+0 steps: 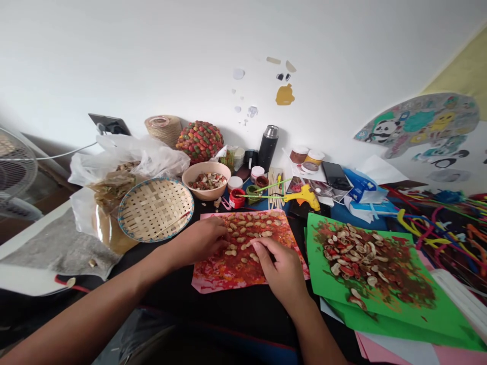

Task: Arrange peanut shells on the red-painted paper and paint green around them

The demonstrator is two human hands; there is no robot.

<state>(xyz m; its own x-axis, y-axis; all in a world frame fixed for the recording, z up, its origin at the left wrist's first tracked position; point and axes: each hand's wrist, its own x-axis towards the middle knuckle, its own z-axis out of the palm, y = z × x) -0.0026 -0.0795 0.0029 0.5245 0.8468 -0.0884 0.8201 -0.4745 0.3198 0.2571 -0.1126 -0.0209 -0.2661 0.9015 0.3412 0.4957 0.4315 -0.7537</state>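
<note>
A pink sheet of paper smeared with red and orange paint lies in front of me, with several whole peanuts spread over it. My left hand is over the sheet's left side, its fingers curled down; whatever they hold, if anything, is hidden. From the right, my right hand reaches in with thumb and forefinger pinched at a peanut near the middle of the sheet. To its right, a green sheet carries a heap of peanut shells and brown paint.
Behind the pink sheet stand a red paint jar, a yellow glue gun and a black flask. A woven tray and a bowl of shells are at the left. Coloured pipe cleaners lie far right.
</note>
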